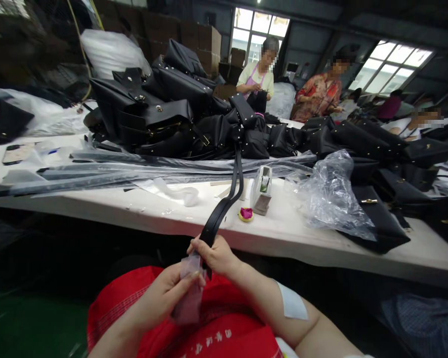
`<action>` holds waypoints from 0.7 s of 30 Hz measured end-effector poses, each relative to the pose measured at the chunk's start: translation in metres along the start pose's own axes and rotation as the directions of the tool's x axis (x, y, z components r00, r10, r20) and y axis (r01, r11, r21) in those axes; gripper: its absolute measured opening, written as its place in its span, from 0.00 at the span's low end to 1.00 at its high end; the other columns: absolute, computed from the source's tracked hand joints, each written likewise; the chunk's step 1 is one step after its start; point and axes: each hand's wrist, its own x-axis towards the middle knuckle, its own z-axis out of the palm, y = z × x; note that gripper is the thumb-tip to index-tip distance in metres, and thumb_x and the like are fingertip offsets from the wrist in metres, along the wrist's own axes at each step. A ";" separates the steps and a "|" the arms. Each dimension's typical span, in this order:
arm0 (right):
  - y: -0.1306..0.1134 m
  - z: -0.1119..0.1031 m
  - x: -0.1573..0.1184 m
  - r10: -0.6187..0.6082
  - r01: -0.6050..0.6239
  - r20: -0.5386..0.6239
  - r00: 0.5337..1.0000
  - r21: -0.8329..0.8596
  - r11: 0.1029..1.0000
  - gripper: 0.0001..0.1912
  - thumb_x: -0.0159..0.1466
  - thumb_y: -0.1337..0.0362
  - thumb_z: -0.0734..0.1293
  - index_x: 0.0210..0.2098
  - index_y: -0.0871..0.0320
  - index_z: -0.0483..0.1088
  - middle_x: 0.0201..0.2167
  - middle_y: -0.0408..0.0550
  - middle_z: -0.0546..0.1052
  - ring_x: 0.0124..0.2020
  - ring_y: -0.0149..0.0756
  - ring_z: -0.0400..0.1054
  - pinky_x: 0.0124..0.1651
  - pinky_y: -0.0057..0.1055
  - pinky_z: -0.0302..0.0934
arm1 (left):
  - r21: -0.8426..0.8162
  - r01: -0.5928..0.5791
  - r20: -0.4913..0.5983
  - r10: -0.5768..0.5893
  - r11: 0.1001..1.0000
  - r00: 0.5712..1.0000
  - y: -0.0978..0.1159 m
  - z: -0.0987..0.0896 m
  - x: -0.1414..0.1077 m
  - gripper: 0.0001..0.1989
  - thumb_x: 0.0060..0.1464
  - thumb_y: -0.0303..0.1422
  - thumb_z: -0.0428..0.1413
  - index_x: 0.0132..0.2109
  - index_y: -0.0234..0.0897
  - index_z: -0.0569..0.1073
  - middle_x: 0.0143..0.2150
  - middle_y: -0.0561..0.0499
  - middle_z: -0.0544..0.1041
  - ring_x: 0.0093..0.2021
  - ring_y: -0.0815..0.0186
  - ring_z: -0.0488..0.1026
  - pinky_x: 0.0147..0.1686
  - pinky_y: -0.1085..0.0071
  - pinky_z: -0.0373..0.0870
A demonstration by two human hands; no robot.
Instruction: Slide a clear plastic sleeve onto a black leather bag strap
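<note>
My right hand (220,254) is closed around a black strap (217,215) close to its near end. From there the doubled strap runs up across the table edge toward the pile of black bags (160,107). My left hand (168,291) pinches a thin, see-through whitish sheet (188,303) between thumb and fingers. The sheet overlaps the strap's end and hangs down in front of my red apron (224,338). Whether the sheet is wrapped around the strap or just lies against it, I cannot tell.
On the white table (179,219) are a tape dispenser (262,191), a small yellow dish with something magenta (246,214), long plastic-covered strips (97,171) and crumpled clear plastic (328,199). A phone-like object (18,154) lies left. Several people stand or sit beyond the bags.
</note>
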 end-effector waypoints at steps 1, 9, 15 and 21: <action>0.001 -0.005 0.001 0.017 -0.017 -0.027 0.999 -0.012 1.000 0.25 0.62 0.44 0.65 0.28 0.62 0.74 0.18 0.41 0.67 0.21 0.26 0.59 0.25 0.23 0.54 | 0.022 -0.003 -0.040 0.003 1.000 0.999 -0.001 -0.003 0.000 0.23 0.58 0.52 0.52 0.35 0.36 0.78 0.34 0.47 0.76 0.33 0.64 0.71 0.34 0.72 0.68; -0.069 -0.056 -0.006 -0.271 0.361 -0.390 0.880 0.178 0.915 0.35 0.67 0.41 0.52 0.22 0.59 0.75 0.23 0.51 0.75 0.24 0.33 0.68 0.28 0.29 0.62 | 0.253 -0.030 0.077 0.011 0.967 0.997 0.004 -0.007 0.006 0.18 0.57 0.41 0.54 0.26 0.33 0.76 0.31 0.49 0.74 0.30 0.66 0.70 0.29 0.75 0.64; -0.083 -0.047 -0.007 -0.399 0.480 -0.471 0.786 0.060 0.875 0.38 0.67 0.40 0.50 0.17 0.58 0.71 0.15 0.49 0.70 0.20 0.33 0.66 0.24 0.29 0.60 | 0.206 -0.059 0.154 0.027 0.977 0.988 0.009 0.005 0.012 0.13 0.54 0.35 0.53 0.25 0.34 0.73 0.31 0.50 0.73 0.30 0.67 0.70 0.31 0.75 0.64; -0.069 -0.043 -0.004 -0.372 0.427 -0.524 0.766 -0.016 0.904 0.38 0.66 0.38 0.49 0.16 0.57 0.68 0.15 0.48 0.68 0.19 0.32 0.65 0.25 0.29 0.62 | 0.140 -0.028 0.199 0.000 0.990 0.980 0.016 0.000 0.009 0.15 0.54 0.39 0.55 0.26 0.32 0.71 0.29 0.52 0.69 0.27 0.69 0.66 0.27 0.75 0.61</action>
